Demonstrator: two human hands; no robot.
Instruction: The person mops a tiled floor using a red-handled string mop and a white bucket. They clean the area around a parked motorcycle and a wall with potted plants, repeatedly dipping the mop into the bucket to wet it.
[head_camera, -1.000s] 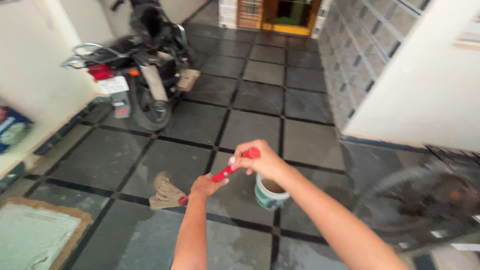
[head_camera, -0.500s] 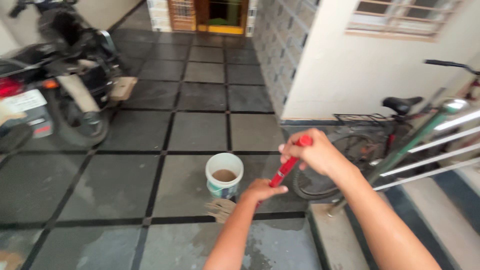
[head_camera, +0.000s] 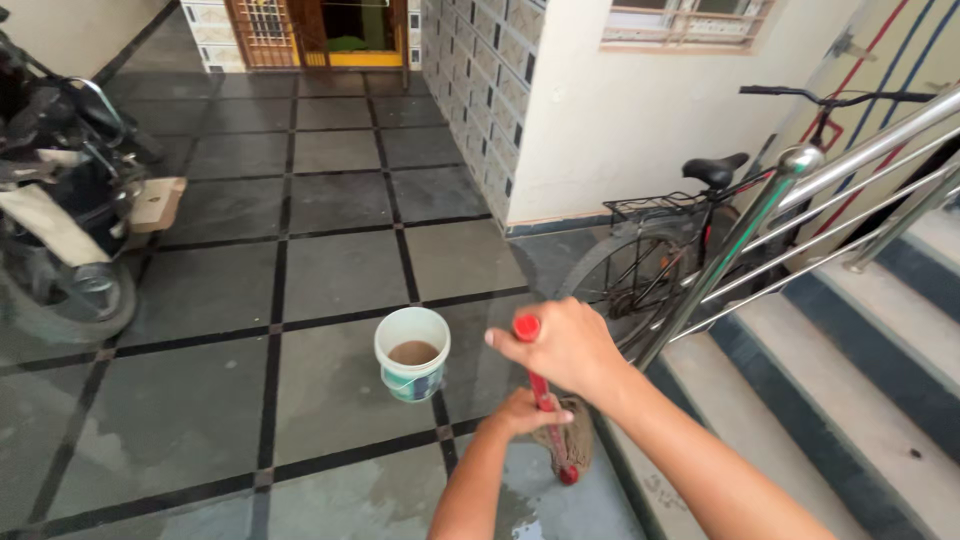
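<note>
Both hands grip a red-handled mop (head_camera: 541, 392). My right hand (head_camera: 562, 346) is closed around the top of the handle. Lower down, my left hand (head_camera: 525, 412) holds the shaft. The brown string mop head (head_camera: 572, 447) rests on the wet dark floor tiles at the foot of the stairs. A white bucket (head_camera: 412, 352) with brown water stands on the floor just left of my hands.
A bicycle (head_camera: 690, 235) leans by the white wall behind a steel stair railing (head_camera: 790, 200). Tiled stairs (head_camera: 850, 380) rise at right. A parked scooter (head_camera: 60, 220) stands at far left. A doorway with a grille (head_camera: 320, 30) is at the back.
My view has swung right, bringing the stairs and railing into sight. The mop has moved from left of the bucket to its right, now held nearly upright.
</note>
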